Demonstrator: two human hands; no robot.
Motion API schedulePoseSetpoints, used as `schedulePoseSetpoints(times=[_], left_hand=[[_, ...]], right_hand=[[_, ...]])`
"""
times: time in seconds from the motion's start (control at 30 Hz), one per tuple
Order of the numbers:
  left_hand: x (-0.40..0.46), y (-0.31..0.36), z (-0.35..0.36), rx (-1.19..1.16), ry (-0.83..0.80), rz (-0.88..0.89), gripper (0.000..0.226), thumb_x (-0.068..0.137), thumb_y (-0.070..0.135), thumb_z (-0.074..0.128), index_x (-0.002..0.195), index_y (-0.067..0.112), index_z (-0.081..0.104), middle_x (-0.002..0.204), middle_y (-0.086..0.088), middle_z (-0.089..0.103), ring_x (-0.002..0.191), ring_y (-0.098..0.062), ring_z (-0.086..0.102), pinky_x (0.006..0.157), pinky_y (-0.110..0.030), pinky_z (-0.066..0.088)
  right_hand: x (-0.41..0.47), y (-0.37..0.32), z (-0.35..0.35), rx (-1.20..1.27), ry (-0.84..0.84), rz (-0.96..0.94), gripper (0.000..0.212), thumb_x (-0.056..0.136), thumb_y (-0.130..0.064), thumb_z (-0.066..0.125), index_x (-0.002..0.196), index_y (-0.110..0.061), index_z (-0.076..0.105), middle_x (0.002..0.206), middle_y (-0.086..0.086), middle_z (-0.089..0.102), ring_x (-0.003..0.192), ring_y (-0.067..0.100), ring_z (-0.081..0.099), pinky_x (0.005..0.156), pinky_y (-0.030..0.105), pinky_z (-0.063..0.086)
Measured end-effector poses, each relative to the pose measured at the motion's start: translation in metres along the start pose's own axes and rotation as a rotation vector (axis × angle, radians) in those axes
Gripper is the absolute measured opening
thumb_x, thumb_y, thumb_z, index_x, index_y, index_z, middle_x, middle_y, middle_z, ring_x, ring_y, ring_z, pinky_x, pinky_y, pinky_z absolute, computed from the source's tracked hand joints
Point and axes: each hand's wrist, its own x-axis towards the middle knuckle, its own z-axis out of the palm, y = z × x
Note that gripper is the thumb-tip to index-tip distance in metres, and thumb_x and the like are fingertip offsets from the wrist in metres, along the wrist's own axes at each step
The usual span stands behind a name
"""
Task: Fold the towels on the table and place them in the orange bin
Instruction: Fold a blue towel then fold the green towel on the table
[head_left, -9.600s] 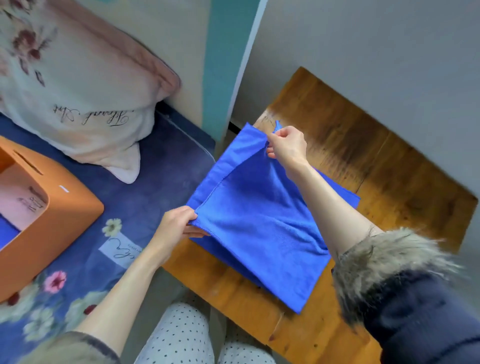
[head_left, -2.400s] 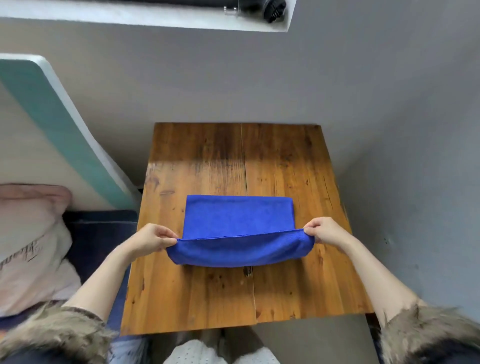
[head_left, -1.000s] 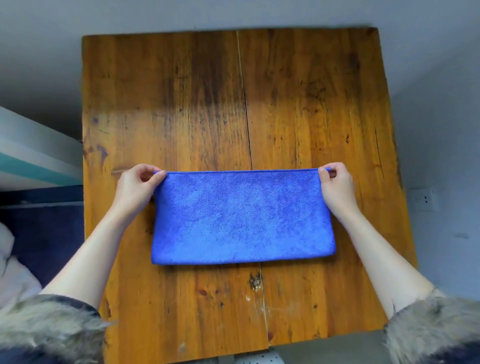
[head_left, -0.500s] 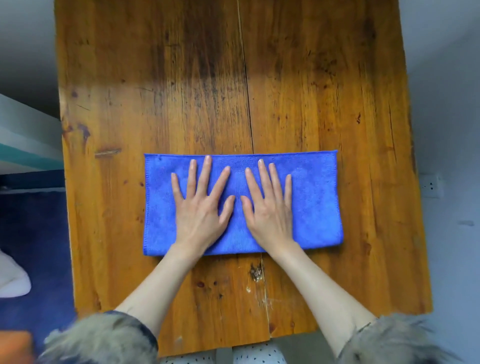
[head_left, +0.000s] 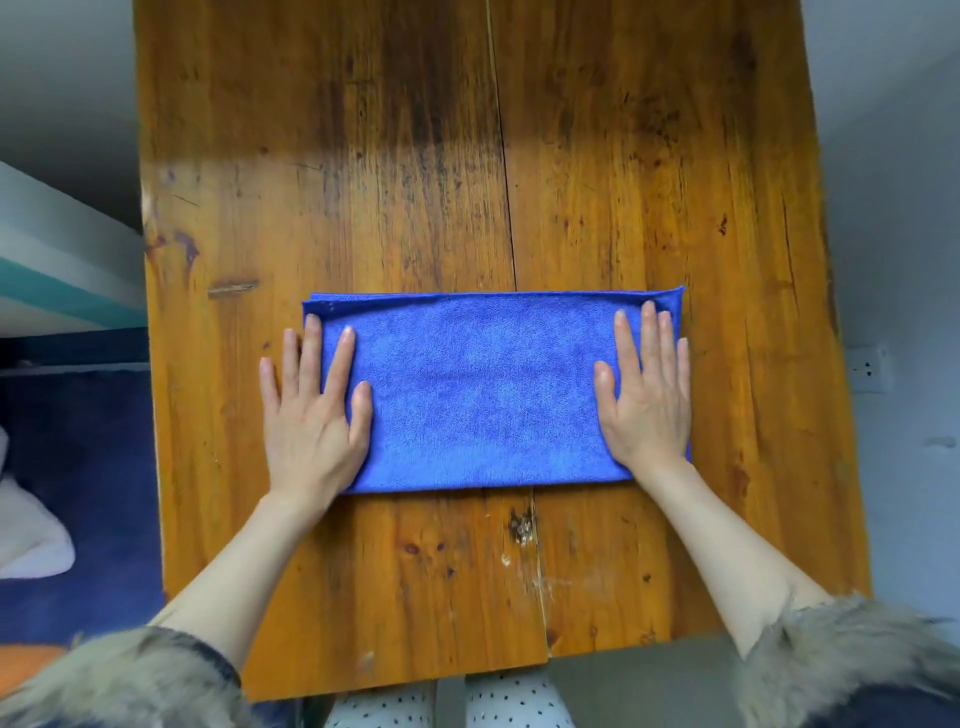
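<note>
A blue towel (head_left: 483, 389), folded into a long rectangle, lies flat in the middle of the wooden table (head_left: 415, 156). My left hand (head_left: 311, 410) lies flat with straight fingers on the towel's left end, partly overhanging onto the wood. My right hand (head_left: 647, 395) presses flat on the towel's right end. A sliver of the orange bin (head_left: 26, 662) shows at the lower left edge, mostly out of frame.
A dark blue bed cover (head_left: 78, 467) and part of a white pillow (head_left: 26, 535) lie left of the table. Grey wall with a socket (head_left: 870, 369) stands to the right. Bare wood stretches beyond and in front of the towel.
Both hands have slid apart from the towel's middle to its two ends, staying flat on the cloth. Before that they laid the towel's near half over the far half.
</note>
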Motion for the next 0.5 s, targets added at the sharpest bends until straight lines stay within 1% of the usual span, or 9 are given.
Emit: schedulePoseSetpoints(times=[0.1,0.13,0.2,0.23,0.27,0.3,0.37,0.4,0.5], left_hand=[[0.0,0.002,-0.005,-0.091,-0.01,0.002,0.055,0.095,0.037,0.02,0.146,0.018,0.026,0.157,-0.009,0.013,0.144,-0.029,0.009,0.114,-0.051,0.005],[-0.001,0.002,-0.007,-0.144,0.008,0.008,0.053,0.096,0.034,0.022,0.145,0.016,0.03,0.156,-0.01,0.017,0.144,-0.028,0.012,0.114,-0.05,0.007],[-0.005,0.001,-0.015,-0.241,0.1,-0.009,0.046,0.096,0.024,0.032,0.138,0.01,0.04,0.149,-0.014,0.032,0.139,-0.03,0.027,0.111,-0.048,0.022],[-0.007,0.002,-0.018,-0.272,0.16,-0.053,0.042,0.094,0.019,0.039,0.135,0.008,0.044,0.142,-0.015,0.041,0.132,-0.03,0.036,0.105,-0.046,0.03],[-0.009,0.002,-0.021,-0.296,0.206,-0.131,0.039,0.094,0.016,0.044,0.131,0.007,0.047,0.134,-0.016,0.046,0.124,-0.031,0.042,0.098,-0.045,0.035],[-0.011,0.003,-0.024,-0.32,0.225,-0.229,0.036,0.093,0.016,0.049,0.128,0.008,0.05,0.127,-0.017,0.049,0.117,-0.033,0.044,0.094,-0.045,0.036],[-0.013,0.003,-0.028,-0.352,0.201,-0.413,0.033,0.09,0.023,0.057,0.12,0.008,0.054,0.118,-0.018,0.049,0.111,-0.035,0.045,0.092,-0.044,0.036],[-0.014,0.002,-0.029,-0.356,0.174,-0.475,0.033,0.089,0.027,0.059,0.116,0.009,0.056,0.115,-0.018,0.05,0.11,-0.036,0.045,0.092,-0.044,0.036],[-0.012,0.0,-0.031,-0.36,0.098,-0.541,0.032,0.087,0.033,0.061,0.11,0.011,0.059,0.114,-0.016,0.052,0.111,-0.034,0.044,0.093,-0.043,0.035]], right_hand=[[-0.001,-0.005,-0.004,-0.031,-0.029,0.019,0.061,0.093,-0.042,0.025,0.146,-0.012,0.028,0.155,0.015,0.018,0.144,0.03,0.013,0.116,0.048,0.004],[-0.002,-0.01,-0.007,-0.036,-0.026,0.023,0.062,0.093,-0.043,0.025,0.147,-0.012,0.028,0.156,0.015,0.017,0.145,0.03,0.012,0.115,0.05,0.002],[-0.006,-0.025,-0.011,-0.028,-0.008,0.008,0.062,0.093,-0.044,0.027,0.146,-0.014,0.029,0.156,0.014,0.017,0.144,0.031,0.011,0.114,0.051,0.0],[-0.009,-0.034,-0.012,-0.022,0.0,-0.014,0.061,0.092,-0.044,0.029,0.146,-0.014,0.03,0.156,0.013,0.018,0.144,0.03,0.013,0.114,0.051,0.001],[-0.012,-0.045,-0.011,-0.016,0.005,-0.049,0.06,0.091,-0.043,0.031,0.145,-0.015,0.032,0.155,0.012,0.021,0.143,0.029,0.015,0.113,0.052,0.001],[-0.017,-0.057,-0.01,-0.008,0.005,-0.095,0.06,0.091,-0.043,0.034,0.144,-0.015,0.035,0.154,0.012,0.024,0.143,0.028,0.017,0.113,0.052,0.003],[-0.027,-0.084,-0.002,0.011,-0.013,-0.189,0.058,0.09,-0.042,0.037,0.142,-0.017,0.038,0.153,0.012,0.028,0.142,0.026,0.018,0.113,0.055,0.006],[-0.032,-0.097,0.003,0.017,-0.027,-0.228,0.057,0.09,-0.041,0.039,0.141,-0.017,0.04,0.152,0.011,0.03,0.142,0.026,0.019,0.113,0.056,0.008],[-0.044,-0.124,0.017,-0.006,-0.068,-0.279,0.056,0.088,-0.042,0.041,0.14,-0.019,0.042,0.151,0.01,0.032,0.142,0.025,0.019,0.111,0.058,0.011]])
